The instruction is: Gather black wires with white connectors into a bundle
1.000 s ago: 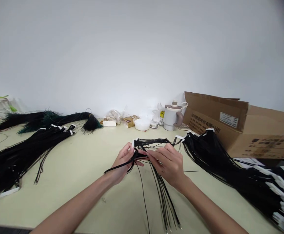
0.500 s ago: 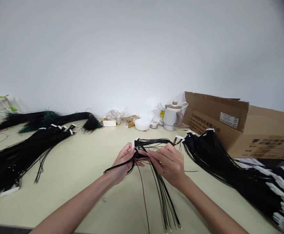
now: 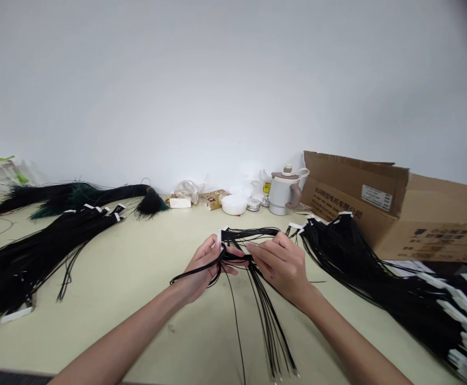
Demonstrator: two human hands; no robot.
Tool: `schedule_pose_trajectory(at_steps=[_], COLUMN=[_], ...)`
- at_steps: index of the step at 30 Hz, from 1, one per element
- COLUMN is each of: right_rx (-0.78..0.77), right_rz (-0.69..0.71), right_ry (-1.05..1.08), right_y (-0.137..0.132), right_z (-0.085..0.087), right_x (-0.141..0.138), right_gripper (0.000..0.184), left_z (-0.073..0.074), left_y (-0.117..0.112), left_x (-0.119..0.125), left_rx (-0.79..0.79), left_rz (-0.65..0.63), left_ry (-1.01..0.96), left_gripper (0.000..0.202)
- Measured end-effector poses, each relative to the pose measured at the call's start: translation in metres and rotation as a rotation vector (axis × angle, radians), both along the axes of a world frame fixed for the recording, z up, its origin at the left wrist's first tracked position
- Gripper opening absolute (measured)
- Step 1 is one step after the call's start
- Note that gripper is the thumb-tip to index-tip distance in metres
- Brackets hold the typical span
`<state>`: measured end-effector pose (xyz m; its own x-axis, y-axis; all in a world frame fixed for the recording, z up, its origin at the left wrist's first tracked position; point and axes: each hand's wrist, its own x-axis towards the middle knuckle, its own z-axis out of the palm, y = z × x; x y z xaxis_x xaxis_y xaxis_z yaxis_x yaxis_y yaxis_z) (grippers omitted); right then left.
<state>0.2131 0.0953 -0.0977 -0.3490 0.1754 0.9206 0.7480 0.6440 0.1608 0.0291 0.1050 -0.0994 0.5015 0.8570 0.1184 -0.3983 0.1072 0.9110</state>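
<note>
Both hands meet over the middle of the pale table. My left hand is closed around a small bundle of thin black wires near its top, where a white tag shows. My right hand pinches the same bundle just to the right, fingers pressed on the strands. The loose ends of the wires fan down toward the table's near edge. One black strand sticks out to the left under my left hand.
A large heap of black wires with white tags lies at the right, in front of a cardboard box. Another heap lies at the left. A white kettle, a white bowl and small packets stand by the wall.
My right hand has shifted slightly up and to the right along the bundle. My left hand stays in place.
</note>
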Motion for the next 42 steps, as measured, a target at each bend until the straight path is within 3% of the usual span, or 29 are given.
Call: schedule_pose_trajectory(at_steps=[9, 15, 26, 31, 35, 38, 42], right_rx=[0.025, 0.038, -0.004, -0.041, -0.037, -0.100, -0.225], right_rz=[0.012, -0.046, -0.001, 0.017, 0.104, 0.227, 0.404], right_ry=[-0.055, -0.033, -0.009, -0.004, -0.145, -0.327, -0.210], right_y=[-0.006, -0.009, -0.007, -0.004, 0.001, 0.008, 0.013], right_z=[0.000, -0.004, -0.010, -0.012, -0.014, -0.023, -0.033], right_x=[-0.010, -0.020, -0.022, -0.022, -0.021, -0.021, -0.026], right_gripper=[0.023, 0.016, 0.010, 0.016, 0.028, 0.027, 0.022], left_z=[0.000, -0.001, -0.003, -0.010, -0.014, -0.014, -0.014], left_y=[-0.002, -0.006, -0.007, -0.001, 0.011, 0.019, 0.024], left_x=[0.003, 0.007, 0.009, 0.010, 0.005, -0.001, -0.004], left_rx=[0.033, 0.039, 0.086, -0.001, -0.074, -0.144, -0.186], left_rz=[0.020, -0.013, 0.020, 0.011, 0.137, 0.204, 0.208], left_ry=[0.063, 0.117, 0.170, 0.068, -0.068, -0.108, -0.155], left_gripper=[0.022, 0.024, 0.027, 0.024, 0.019, 0.020, 0.021])
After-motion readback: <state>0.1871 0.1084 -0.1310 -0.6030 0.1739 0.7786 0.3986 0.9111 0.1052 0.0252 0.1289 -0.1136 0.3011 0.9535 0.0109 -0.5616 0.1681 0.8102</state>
